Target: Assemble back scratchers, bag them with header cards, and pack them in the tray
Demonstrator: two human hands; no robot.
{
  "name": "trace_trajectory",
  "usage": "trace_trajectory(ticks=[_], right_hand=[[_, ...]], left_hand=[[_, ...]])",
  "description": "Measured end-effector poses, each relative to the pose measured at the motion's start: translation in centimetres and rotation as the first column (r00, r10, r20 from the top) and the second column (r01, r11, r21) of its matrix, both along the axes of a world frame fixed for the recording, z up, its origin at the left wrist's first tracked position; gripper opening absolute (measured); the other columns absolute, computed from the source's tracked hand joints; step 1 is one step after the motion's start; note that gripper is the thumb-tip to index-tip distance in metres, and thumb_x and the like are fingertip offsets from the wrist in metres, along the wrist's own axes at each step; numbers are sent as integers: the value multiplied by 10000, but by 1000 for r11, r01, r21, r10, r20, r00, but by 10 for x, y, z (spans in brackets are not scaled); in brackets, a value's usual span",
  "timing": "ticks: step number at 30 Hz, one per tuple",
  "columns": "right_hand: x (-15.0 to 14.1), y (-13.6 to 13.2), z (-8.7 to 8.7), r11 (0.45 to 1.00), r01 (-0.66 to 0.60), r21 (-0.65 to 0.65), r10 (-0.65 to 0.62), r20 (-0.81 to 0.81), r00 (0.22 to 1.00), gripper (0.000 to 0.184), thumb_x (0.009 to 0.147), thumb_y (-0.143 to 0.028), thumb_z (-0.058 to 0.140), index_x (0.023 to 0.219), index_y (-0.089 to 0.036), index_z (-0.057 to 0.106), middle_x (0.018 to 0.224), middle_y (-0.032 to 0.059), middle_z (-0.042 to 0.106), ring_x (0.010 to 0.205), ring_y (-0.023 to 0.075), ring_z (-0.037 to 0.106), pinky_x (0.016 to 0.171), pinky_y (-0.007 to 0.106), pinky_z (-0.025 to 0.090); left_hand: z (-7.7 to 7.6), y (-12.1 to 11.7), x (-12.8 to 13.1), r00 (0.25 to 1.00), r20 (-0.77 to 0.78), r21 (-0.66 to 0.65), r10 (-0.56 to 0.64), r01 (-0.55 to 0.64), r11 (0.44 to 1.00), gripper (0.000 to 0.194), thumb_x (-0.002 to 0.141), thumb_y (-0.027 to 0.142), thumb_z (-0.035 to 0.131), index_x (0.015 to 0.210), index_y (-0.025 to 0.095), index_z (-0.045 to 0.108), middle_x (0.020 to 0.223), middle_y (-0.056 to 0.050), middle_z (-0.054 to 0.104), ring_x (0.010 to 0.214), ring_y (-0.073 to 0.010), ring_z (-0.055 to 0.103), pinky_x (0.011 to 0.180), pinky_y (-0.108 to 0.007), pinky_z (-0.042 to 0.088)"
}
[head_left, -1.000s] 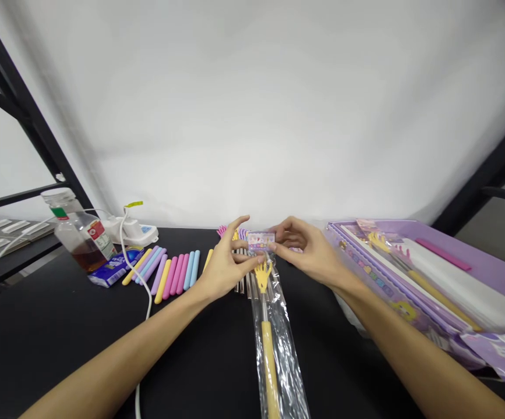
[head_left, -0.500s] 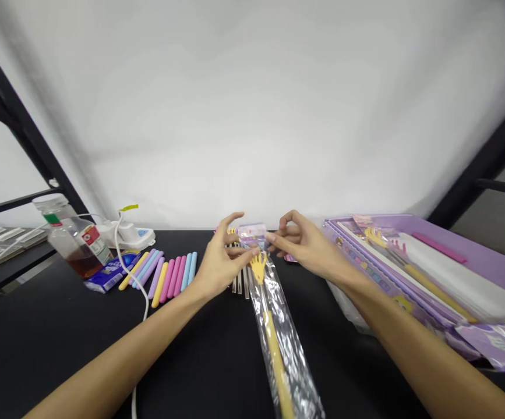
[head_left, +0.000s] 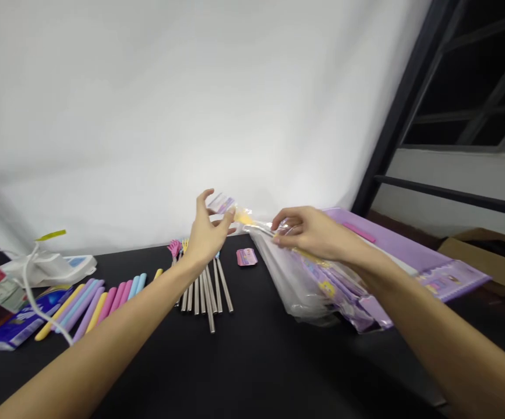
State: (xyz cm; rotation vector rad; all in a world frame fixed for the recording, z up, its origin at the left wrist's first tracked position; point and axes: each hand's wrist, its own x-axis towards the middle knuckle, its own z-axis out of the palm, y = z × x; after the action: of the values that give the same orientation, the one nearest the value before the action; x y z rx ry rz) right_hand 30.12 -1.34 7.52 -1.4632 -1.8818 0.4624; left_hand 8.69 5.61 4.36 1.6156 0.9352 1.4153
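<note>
Near the far table edge [head_left: 134,254], left hand [head_left: 208,235] and right hand [head_left: 313,233], spaced apart, clamp their grip on a bagged scratcher [head_left: 244,217].

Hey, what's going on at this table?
Someone is handling a bagged yellow-headed stick with both hands. The left hand is at the bag's head end, while the right hand holds it farther down, near a purple box. On the black table lie slim metal rods, a small pink card and coloured sticks.
</note>
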Motion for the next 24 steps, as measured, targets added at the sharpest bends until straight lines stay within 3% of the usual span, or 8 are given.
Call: trace_trajectory(ticks=[2, 5, 7, 11, 14, 17, 19, 24], right_hand=[[30, 2, 3, 985, 172, 33, -173, 47, 984, 188, 722, -306, 752, 884, -224, 706, 776, 41, 734, 714, 229, 689, 665, 321, 502], [66, 5, -6, 881, 463, 97, -472, 129, 872, 184, 703, -300, 754, 863, -213, 726, 742, 55, 730, 725, 245, 686, 674, 329, 487], [80, 7, -20, 823, 559, 97, -567, 180, 804, 192, 692, -270, 749, 870, -203, 725, 758, 70, 737, 774, 263, 693, 692, 336, 484], [87, 6, -53, 842, 540, 2, -509, 339, 791, 290, 722, -324, 713, 981, -192, 716, 877, 107, 753, 818, 280, 697, 691, 350, 475], [83, 2, -60, 848, 530, -24, -452, 492, 745, 254, 760, -341, 676, 944, -182, 749, 922, 138, 750, 893, 307, 689, 707, 360, 470], [78, -3, -50, 851, 524, 30, -431, 610, 665, 262, 812, -378, 639, 851, -164, 785, 895, 172, 743, 1041, 364, 641, 840, 413, 458], [71, -5, -38, 868, 489, 84, -433, 610, 664, 290, 837, -391, 619, 852, -158, 791, 909, 168, 745, 1067, 361, 628, 918, 432, 435], [24, -4, -10, 911, 382, 153, -412, 373, 831, 244, 838, -381, 629, 910, -200, 776, 935, 94, 760, 977, 282, 674, 830, 348, 464]], left_hand=[[-6, 1, 22, 989, -145, 11, -31, 33, 999, 580, 913, 391, 609, 1414, 269, 346, 1206, -115, 551, 939, -206, 680, 822, -424, 610], [-21, -5, 50, 912, -398, 107, -102, 156, 982, 396, 934, 372, 562, 1290, 205, 515, 1239, -139, 552, 1068, -249, 626, 931, -459, 549], [-32, -12, 65, 835, -532, 196, -140, 283, 939, 343, 944, 358, 543, 1250, 204, 562, 1259, -131, 556, 1174, -271, 569, 1024, -487, 489], [-48, -24, 86, 681, -727, 309, -86, 437, 845, 399, 978, 393, 482, 1321, 200, 548, 1339, -142, 514, 1313, -310, 449, 1137, -542, 369], [-53, -28, 96, 607, -795, 332, -23, 466, 820, 426, 1001, 415, 424, 1353, 200, 531, 1375, -146, 494, 1340, -318, 418, 1143, -555, 360], [-52, -29, 98, 589, -808, 338, -6, 471, 815, 454, 1021, 434, 363, 1395, 216, 496, 1400, -131, 485, 1348, -300, 417, 1146, -537, 369], [-49, -27, 92, 593, -805, 350, -1, 476, 807, 459, 1027, 429, 347, 1413, 220, 481, 1408, -124, 484, 1353, -284, 418, 1155, -508, 368], [-33, -16, 45, 585, -810, 340, 25, 435, 834, 382, 1027, 340, 358, 1287, 196, 597, 1341, -112, 546, 1258, -246, 517, 1120, -430, 413]])
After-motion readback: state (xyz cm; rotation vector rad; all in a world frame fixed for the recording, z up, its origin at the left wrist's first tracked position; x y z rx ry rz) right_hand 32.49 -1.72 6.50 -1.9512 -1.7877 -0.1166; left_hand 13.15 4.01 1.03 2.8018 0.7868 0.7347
